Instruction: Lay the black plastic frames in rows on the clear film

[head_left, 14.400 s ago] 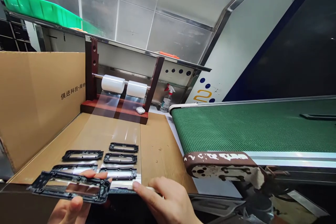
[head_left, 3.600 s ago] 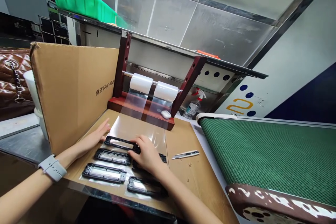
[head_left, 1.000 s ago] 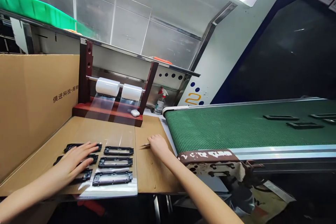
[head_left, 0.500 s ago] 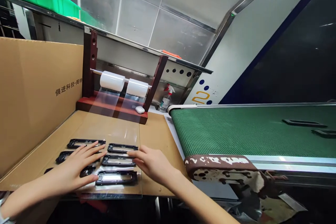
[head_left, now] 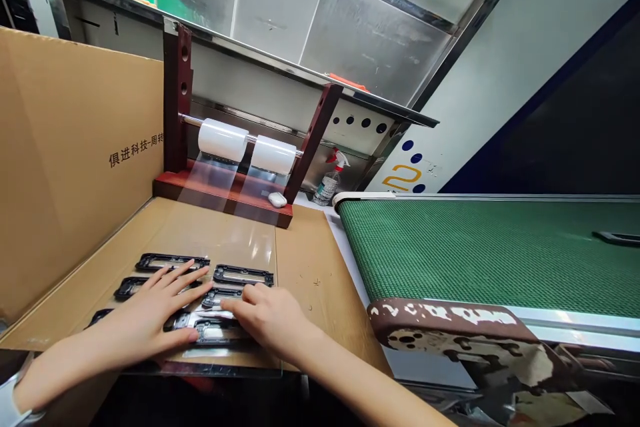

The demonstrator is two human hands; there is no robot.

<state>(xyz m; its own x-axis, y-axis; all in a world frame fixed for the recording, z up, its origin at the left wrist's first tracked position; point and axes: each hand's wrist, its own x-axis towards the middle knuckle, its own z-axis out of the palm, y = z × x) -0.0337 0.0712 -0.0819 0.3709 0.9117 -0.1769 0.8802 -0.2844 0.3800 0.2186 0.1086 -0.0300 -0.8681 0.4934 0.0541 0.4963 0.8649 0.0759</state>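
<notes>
Several black oblong plastic frames with pale windows lie in two columns under a sheet of clear film on the cardboard surface. My left hand [head_left: 167,303] rests flat with spread fingers across the left column, its thumb reaching the nearest right-hand frame [head_left: 220,332]. My right hand [head_left: 270,317] is curled, fingertips down at the middle right-hand frame [head_left: 215,296] and partly covering it. Whether it pinches anything, I cannot tell. The far right frame [head_left: 243,274] and the far left frame [head_left: 173,261] show more fully beyond my hands.
Behind stands a dark red wooden stand [head_left: 220,197] bearing two white film rolls [head_left: 273,155], with a small white object [head_left: 277,199] on its base. A spray bottle [head_left: 329,183] is behind. At right runs a green conveyor belt [head_left: 480,247]; a cardboard wall [head_left: 75,147] rises left.
My right hand has moved left and over the middle and near right-hand frames, its fingers more curled. My left hand stays spread on the left column. The view has shifted slightly.
</notes>
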